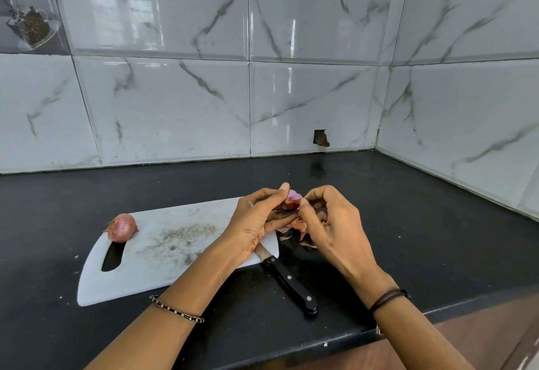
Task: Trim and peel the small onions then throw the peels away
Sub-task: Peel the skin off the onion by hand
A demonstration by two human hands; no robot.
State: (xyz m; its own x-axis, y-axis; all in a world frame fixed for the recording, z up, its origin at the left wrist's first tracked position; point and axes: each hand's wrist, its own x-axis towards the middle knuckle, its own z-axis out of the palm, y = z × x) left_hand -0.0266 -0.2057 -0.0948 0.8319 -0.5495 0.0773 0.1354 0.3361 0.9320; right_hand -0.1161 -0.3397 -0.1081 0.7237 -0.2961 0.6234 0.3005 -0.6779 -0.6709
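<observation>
- Left hand [262, 215]: fingers curled round the held onion [292, 198], thumb raised against its far side
- Right hand [329, 220]: thumb and forefinger pinch the skin at the same onion's right side; the other fingers are loosely curled
- Position of the held onion: raised between both hands, above the right end of the board [175, 253]; only a pale pink patch shows, so its long axis cannot be told
- Whole onion [121, 228]: unpeeled, lying on its side at the board's left end, at the far end of the handle slot; long axis runs roughly left to right, wispy end pointing left
- Peels [294, 234]: loose pinkish scraps on the counter [408, 223], just off the board's right edge, below the hands
- Knife [287, 279]: lies flat, long axis diagonal; black handle points near-right on the counter, blade points far-left onto the board's corner, its tip hidden under the left hand
</observation>
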